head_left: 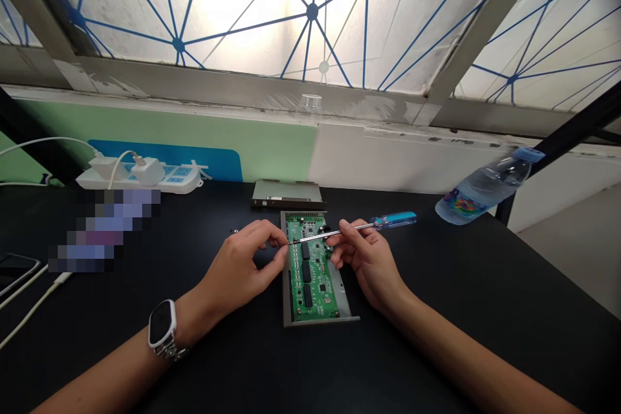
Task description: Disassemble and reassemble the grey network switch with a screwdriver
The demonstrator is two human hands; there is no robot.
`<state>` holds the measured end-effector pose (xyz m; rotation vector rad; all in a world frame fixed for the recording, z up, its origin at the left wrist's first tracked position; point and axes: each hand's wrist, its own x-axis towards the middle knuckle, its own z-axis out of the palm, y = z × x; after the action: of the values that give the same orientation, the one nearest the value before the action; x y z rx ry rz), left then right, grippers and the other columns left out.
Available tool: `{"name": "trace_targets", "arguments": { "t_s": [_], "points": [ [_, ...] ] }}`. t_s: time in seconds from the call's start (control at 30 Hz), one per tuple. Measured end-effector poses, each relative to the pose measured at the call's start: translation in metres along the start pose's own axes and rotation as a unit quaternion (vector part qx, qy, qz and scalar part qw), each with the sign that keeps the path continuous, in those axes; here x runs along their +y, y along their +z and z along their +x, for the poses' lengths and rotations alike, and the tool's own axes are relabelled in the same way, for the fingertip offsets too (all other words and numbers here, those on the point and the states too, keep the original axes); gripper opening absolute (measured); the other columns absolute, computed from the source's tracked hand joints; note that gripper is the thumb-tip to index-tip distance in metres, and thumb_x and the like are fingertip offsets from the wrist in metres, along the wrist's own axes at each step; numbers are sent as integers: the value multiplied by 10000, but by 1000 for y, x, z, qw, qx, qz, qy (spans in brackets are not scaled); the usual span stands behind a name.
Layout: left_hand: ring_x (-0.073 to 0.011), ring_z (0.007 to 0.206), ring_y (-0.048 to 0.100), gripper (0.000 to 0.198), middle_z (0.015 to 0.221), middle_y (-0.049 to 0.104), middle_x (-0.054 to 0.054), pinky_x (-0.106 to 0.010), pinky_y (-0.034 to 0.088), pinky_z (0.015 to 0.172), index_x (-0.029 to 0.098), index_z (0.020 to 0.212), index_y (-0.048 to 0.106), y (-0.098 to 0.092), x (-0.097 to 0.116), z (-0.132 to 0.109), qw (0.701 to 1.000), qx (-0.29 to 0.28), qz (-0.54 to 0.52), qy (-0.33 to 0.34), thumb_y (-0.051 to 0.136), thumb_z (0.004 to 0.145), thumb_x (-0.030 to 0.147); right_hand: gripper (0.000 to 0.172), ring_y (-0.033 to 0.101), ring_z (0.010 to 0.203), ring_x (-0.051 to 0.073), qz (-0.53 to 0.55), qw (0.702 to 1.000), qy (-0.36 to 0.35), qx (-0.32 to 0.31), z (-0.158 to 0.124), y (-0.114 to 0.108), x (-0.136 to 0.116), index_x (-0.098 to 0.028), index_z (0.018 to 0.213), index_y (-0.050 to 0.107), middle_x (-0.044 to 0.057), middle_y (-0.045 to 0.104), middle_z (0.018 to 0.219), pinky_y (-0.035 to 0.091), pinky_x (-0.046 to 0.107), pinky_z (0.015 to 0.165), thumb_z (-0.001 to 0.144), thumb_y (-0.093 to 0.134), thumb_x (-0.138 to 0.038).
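Note:
A screwdriver [395, 220] with a clear blue handle lies nearly level across the upper part of a green circuit board [317, 284]. My right hand [371, 259] is closed on its metal shaft near the handle. At the tip, the thumb and forefinger of my left hand [252, 259] are pinched together; whatever small thing they grip there is too small to name. The board sits in an open grey metal tray [287, 301] on the black table. Behind it rests a flat metal cover [286, 193] with a dark front edge.
A water bottle [485, 191] leans at the back right beside a black post. On the back left stands a white power strip [182, 181] with plugged-in chargers and cables. A phone [17, 272] lies at the left edge. A small clear cup [311, 103] sits on the window sill.

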<state>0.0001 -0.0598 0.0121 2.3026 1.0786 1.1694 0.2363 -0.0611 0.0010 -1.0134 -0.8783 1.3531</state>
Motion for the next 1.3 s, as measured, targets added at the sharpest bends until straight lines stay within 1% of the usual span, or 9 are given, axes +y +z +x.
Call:
{"name": "trace_targets", "arguments": {
  "t_s": [0.33, 0.53, 0.77, 0.93, 1.0, 1.07, 1.13, 1.2, 1.3],
  "points": [
    [-134, 760, 610, 74, 862, 661, -17, -254, 492, 679, 193, 927, 640, 1, -2, 0, 999, -18, -23, 19, 600, 945, 134, 382, 605, 467, 118, 3, 1000, -9, -11, -1, -1, 2, -202, 742, 536, 26, 732, 670, 475, 219, 454, 834, 821, -439],
    [-146, 792, 617, 83, 887, 660, -30, -268, 496, 699, 191, 969, 628, -1, -4, -3, 998, -32, -3, 48, 572, 973, 130, 396, 588, 458, 117, 3, 1000, -12, -9, -1, 0, 0, -209, 716, 515, 9, 710, 631, 463, 222, 463, 829, 825, -428],
    [-166, 826, 621, 97, 913, 667, -46, -290, 488, 734, 184, 1010, 591, -2, 0, -2, 993, -50, 31, 99, 526, 1006, 111, 454, 512, 392, 100, -13, 1000, -8, -12, -2, 3, -2, -211, 645, 477, -3, 653, 523, 374, 217, 437, 856, 791, -460],
    [-159, 787, 610, 110, 904, 652, -43, -278, 480, 710, 181, 1018, 580, -2, 0, 0, 995, -42, 26, 91, 498, 1008, 108, 470, 472, 381, 87, -7, 1000, 1, 0, -1, 1, -2, -208, 639, 479, -14, 623, 506, 347, 220, 436, 852, 786, -493],
    [-154, 793, 614, 106, 908, 651, -40, -267, 485, 716, 182, 1022, 588, -7, -2, 1, 996, -25, 28, 75, 506, 1006, 118, 476, 453, 382, 84, 4, 1000, 6, 15, 0, -2, -3, -206, 641, 489, -22, 607, 504, 330, 222, 427, 828, 802, -512],
    [-158, 827, 629, 98, 935, 663, -42, -267, 496, 742, 187, 1020, 602, -18, -7, 4, 997, -21, 45, 59, 515, 1009, 146, 479, 440, 384, 84, 12, 1000, 9, 24, 2, -4, -4, -206, 642, 493, -27, 597, 505, 322, 226, 423, 815, 811, -519],
    [-177, 862, 640, 107, 959, 670, -46, -287, 501, 770, 196, 998, 620, -33, -16, 8, 995, -33, 85, 40, 514, 1014, 195, 476, 436, 387, 87, 8, 1000, 6, 22, 3, -5, -3, -209, 644, 493, -26, 596, 506, 325, 232, 423, 820, 806, -522],
    [-193, 836, 645, 122, 954, 675, -48, -309, 503, 762, 206, 977, 633, -49, -27, 11, 991, -37, 129, 4, 527, 1005, 259, 476, 435, 383, 91, -1, 1000, -5, 13, 2, -4, -2, -213, 644, 493, -24, 596, 502, 330, 238, 423, 828, 797, -530],
    [-238, 880, 656, 169, 960, 687, -63, -345, 510, 783, 222, 953, 652, -66, -46, 12, 983, -82, 164, -26, 525, 980, 330, 477, 447, 381, 94, -15, 1000, -16, -6, 1, -2, -1, -217, 639, 480, -23, 601, 499, 335, 238, 424, 844, 785, -523]
  ]
}}
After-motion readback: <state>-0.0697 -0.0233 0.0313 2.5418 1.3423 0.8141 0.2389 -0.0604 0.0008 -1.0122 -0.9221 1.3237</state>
